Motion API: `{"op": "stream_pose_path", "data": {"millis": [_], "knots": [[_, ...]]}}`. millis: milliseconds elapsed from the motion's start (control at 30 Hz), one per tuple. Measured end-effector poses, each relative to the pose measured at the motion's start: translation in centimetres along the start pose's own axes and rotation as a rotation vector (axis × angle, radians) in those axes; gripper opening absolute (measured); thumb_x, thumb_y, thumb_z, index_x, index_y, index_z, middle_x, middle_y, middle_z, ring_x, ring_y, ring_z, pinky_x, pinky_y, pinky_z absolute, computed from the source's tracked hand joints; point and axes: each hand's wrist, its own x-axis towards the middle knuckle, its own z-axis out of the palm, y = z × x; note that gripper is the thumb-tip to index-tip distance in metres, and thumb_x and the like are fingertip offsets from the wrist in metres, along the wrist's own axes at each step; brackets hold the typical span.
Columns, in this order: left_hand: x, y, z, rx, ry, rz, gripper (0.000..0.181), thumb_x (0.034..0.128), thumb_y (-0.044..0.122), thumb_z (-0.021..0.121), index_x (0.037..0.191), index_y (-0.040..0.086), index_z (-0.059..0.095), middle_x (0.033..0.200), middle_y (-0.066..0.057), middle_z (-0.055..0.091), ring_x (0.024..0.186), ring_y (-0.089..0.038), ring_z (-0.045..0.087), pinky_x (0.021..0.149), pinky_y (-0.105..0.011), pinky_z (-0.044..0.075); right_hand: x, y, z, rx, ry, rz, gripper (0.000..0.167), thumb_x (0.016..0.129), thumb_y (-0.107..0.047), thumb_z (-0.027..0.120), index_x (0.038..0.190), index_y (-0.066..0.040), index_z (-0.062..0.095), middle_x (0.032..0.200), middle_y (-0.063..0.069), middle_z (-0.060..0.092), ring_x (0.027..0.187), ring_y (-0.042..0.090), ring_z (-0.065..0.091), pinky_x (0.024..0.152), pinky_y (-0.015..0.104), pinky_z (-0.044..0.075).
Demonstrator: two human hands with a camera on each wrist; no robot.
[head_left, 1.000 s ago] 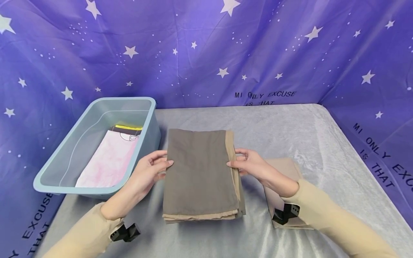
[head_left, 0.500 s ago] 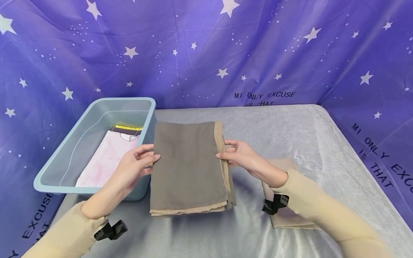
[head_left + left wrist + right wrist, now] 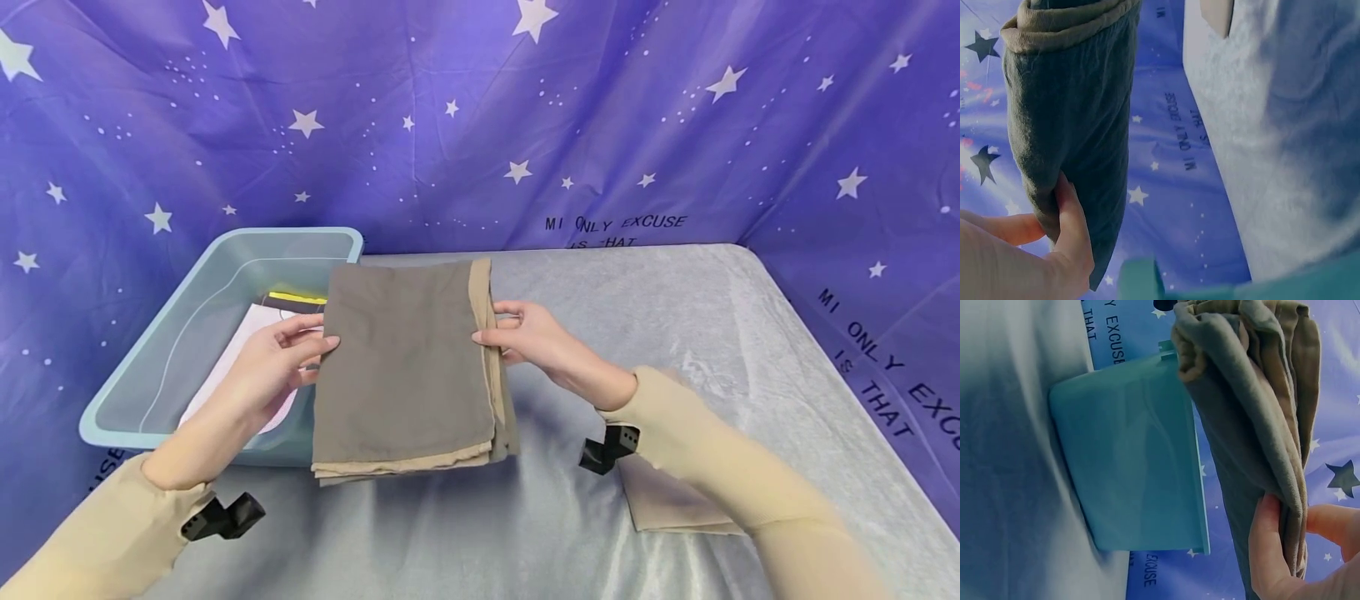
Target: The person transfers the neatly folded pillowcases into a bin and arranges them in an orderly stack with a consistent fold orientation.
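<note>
A folded grey-brown garment (image 3: 405,367) with tan edges hangs above the table, held between both hands. My left hand (image 3: 266,362) pinches its left side, the thumb on top. On the opposite side my right hand (image 3: 543,346) pinches the layered tan edge. In the right wrist view several folds of the garment (image 3: 1247,406) are stacked between thumb and fingers. A blue plastic bin (image 3: 176,292) stands at the left, partly behind the garment and left hand. Inside the bin lies folded pink-and-white cloth (image 3: 225,358) beside a dark piece with a yellow edge (image 3: 296,296).
Under the right forearm lies a folded beige cloth (image 3: 675,500), partly covered by the sleeve. A grey velvety cover (image 3: 465,542) spreads over the table. A purple star-printed curtain (image 3: 450,108) surrounds the back and sides.
Both hands have carried the folded garment left and away from me, from the table's middle to beside and partly over the bin's right rim. The bin has stayed put.
</note>
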Motion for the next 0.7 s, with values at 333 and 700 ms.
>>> {"op": "stream_pose_path", "data": {"millis": [333, 700], "knots": [[0.8, 1.6, -1.8, 0.025, 0.012, -0.008, 0.027, 0.0812, 0.006, 0.062, 0.104, 0.009, 0.048, 0.082, 0.008, 0.060, 0.069, -0.008, 0.061, 0.066, -0.023, 0.051, 1.3, -1.7, 1.2, -0.006, 0.024, 0.018, 0.060, 0.080, -0.011, 0.064, 0.132, -0.002, 0.034, 0.112, 0.015, 0.059, 0.076, 0.015, 0.062, 0.078, 0.033, 0.049], [1.5, 2.9, -4.1, 0.093, 0.042, 0.000, 0.044, 0.0813, 0.005, 0.062, 0.119, 0.001, 0.040, 0.081, 0.009, 0.057, 0.068, -0.003, 0.058, 0.061, -0.020, 0.050, 3.0, -3.1, 2.8, 0.024, 0.037, 0.014, 0.065, 0.078, -0.011, 0.065, 0.134, -0.003, 0.032, 0.114, 0.014, 0.057, 0.084, 0.021, 0.061, 0.083, 0.033, 0.047]]}}
